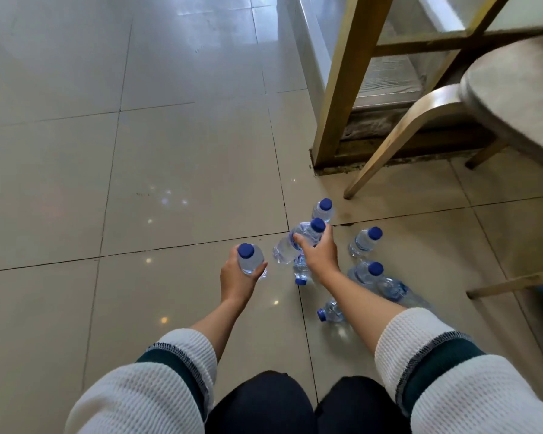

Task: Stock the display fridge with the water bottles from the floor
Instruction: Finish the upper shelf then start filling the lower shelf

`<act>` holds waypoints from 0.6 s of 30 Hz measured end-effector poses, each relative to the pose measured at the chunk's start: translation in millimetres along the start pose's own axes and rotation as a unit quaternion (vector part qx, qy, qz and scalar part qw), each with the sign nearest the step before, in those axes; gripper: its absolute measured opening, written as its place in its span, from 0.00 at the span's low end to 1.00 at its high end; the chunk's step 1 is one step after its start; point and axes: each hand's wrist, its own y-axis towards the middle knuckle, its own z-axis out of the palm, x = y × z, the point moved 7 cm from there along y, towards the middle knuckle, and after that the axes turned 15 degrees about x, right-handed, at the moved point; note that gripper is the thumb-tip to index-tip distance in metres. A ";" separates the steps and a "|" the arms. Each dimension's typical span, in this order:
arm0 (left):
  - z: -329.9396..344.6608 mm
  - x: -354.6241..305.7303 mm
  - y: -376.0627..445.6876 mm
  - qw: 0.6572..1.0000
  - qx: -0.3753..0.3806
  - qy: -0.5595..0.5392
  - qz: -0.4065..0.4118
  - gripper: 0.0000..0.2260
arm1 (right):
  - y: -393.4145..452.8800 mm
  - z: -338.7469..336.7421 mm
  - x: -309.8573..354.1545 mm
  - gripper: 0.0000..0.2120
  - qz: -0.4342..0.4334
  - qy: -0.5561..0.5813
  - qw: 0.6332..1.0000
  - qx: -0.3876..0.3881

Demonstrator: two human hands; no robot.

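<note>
right hand (318,250) wraps one tilted clear plastic blue-capped bottle (298,242), left hand (237,277) grips another (250,260); loose bottles (362,242) just beyond the right hand could get knocked over.

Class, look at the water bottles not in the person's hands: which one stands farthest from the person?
The upright bottle just beyond the right hand, nearest the chair leg; every other loose bottle sits closer in.
</note>
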 end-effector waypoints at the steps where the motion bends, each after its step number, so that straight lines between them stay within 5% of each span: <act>1: -10.1 -15.9 -13.4 1.000 0.000 -0.001 -0.002 0.23 | -15.8 -9.2 15.4 0.27 0.002 0.009 1.000 -0.011; 18: -137.5 -445.6 -290.9 0.976 0.137 -0.027 0.168 0.21 | -365.2 -211.3 361.2 0.19 -0.031 0.130 0.981 -0.143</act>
